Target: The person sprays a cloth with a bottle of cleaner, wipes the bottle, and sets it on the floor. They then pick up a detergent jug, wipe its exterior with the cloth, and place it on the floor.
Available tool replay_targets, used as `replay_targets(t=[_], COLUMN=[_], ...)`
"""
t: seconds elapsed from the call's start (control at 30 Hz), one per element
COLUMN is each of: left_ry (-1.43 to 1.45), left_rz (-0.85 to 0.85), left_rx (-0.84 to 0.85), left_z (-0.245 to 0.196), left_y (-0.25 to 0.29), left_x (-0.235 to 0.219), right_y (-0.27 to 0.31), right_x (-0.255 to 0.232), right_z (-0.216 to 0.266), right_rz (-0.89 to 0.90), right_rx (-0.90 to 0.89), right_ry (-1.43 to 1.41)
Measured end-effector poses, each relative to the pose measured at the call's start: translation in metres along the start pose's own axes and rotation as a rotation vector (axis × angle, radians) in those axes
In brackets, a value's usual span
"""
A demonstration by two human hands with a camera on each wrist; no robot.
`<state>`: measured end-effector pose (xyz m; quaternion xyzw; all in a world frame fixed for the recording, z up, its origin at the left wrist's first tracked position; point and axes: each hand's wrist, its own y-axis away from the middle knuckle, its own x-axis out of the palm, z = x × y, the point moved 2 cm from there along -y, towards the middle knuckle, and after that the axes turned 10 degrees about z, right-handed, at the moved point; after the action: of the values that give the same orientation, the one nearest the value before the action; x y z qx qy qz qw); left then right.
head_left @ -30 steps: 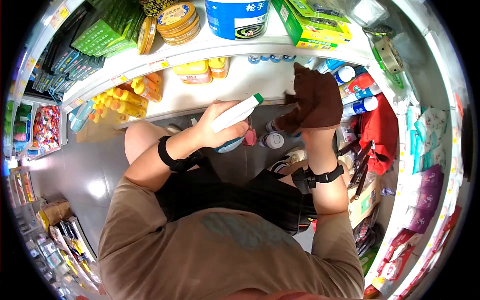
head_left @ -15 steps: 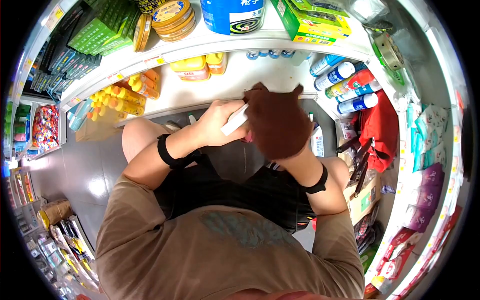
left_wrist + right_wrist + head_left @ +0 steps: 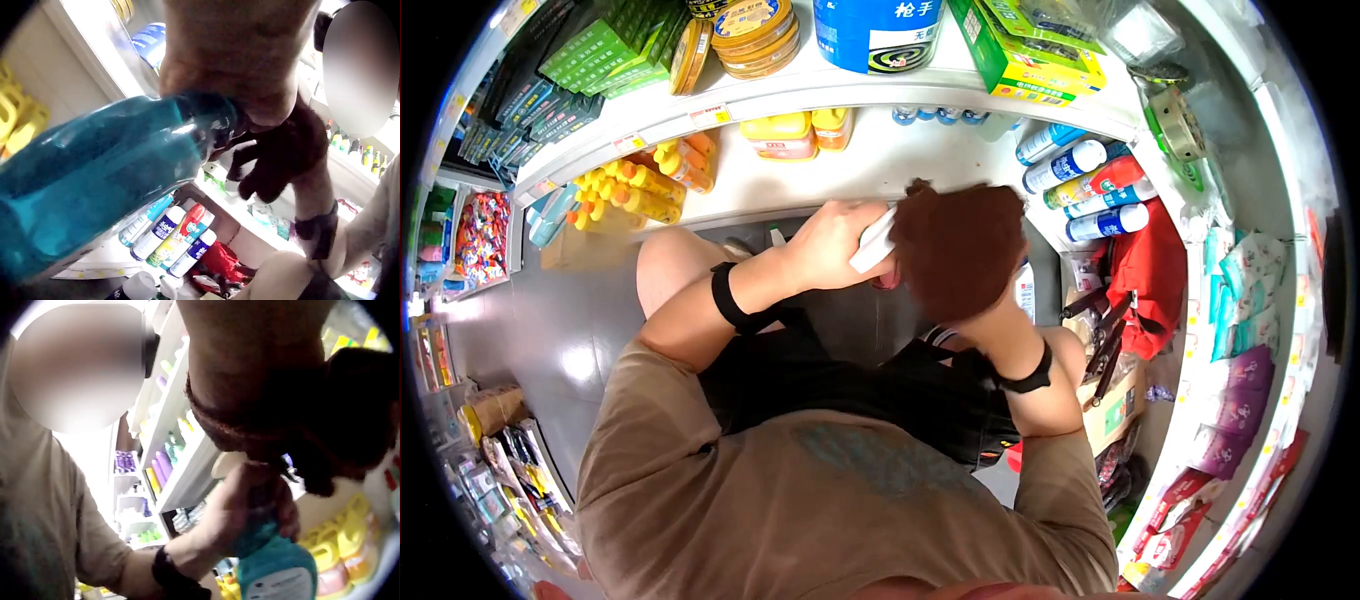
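We see left hand (image 3: 835, 245) clamped round blue spray bottle (image 3: 94, 181); right hand (image 3: 962, 255) inside brown cloth (image 3: 290, 147), finger closure we can't tell.

Floor (image 3: 540, 330): grey tile, glossy | shelving (image 3: 870, 165): white, tiered | light: bright, reflected underfoot

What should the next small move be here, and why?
Probably a light squeeze of the spray head onto the brown glove: the left hand grips the bottle near its neck, blue liquid shows inside, and the spray head points toward the gloved right hand, close by.
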<state>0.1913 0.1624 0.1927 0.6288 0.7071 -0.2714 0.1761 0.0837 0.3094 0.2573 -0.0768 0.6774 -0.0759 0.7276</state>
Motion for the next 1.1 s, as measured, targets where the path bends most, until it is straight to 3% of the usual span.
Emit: replay_targets(t=[0.07,0.13,0.17,0.27,0.37,0.43,0.53,0.63,0.7,0.73,0.8,0.87,0.9,1.0,1.03,1.1], left_ry=[-0.074,-0.048,-0.015,0.017,0.019,0.029,0.050,-0.018,0.027,0.048,-0.011,-0.067,-0.101,-0.113,-0.078,-0.107], left_rz=[-0.041,-0.050,-0.060,-0.079,-0.089,-0.085,-0.082,0.020,-0.003,-0.013,0.002,-0.052,0.061,0.028,-0.045,0.012], left_rx=[0.120,0.090,0.085,0.096,0.107,0.133,0.140,0.008,0.045,0.066,0.108,0.193,0.155,0.083,0.123,0.032], left_z=[0.011,0.002,-0.006,-0.016,-0.014,-0.012,-0.012,-0.008,-0.008,-0.007,-0.002,0.007,0.012,0.011,0.003,0.001], left_y=[0.000,-0.001,-0.001,-0.001,0.000,0.000,-0.001,0.001,0.001,0.001,0.002,0.003,0.006,0.008,0.006,0.011], left_x=[0.005,0.002,-0.002,-0.010,-0.011,-0.010,-0.008,-0.006,0.000,0.002,0.004,0.008,0.003,0.000,-0.001,-0.001], right_y=[-0.001,0.008,0.021,0.016,0.023,0.019,0.013,-0.007,-0.007,-0.003,-0.002,-0.002,-0.004,-0.011,-0.010,-0.004], right_x=[-0.004,0.001,0.011,-0.035,-0.026,-0.031,-0.034,-0.033,-0.006,0.030,0.027,0.027,0.023,0.001,0.008,0.033], right_z=[0.006,-0.005,-0.032,-0.052,-0.057,-0.055,-0.044,-0.012,-0.003,0.005,0.014,0.032,0.034,0.033,0.024,-0.002], right_rz=[0.029,-0.060,-0.122,-0.251,-0.455,-0.480,-0.348,-0.119,-0.290,-0.433,-0.240,-0.186,-0.140,0.042,-0.111,-0.408], right_rx=[-0.103,-0.076,0.022,0.543,0.489,0.363,0.241,0.216,-0.054,-0.053,-0.050,-0.124,-0.136,-0.127,-0.121,-0.116], right_ry=[-0.114,-0.142,-0.062,-0.070,0.109,0.095,0.130,0.102,-0.230,-0.323,-0.249,-0.319,-0.334,-0.332,-0.272,-0.155])
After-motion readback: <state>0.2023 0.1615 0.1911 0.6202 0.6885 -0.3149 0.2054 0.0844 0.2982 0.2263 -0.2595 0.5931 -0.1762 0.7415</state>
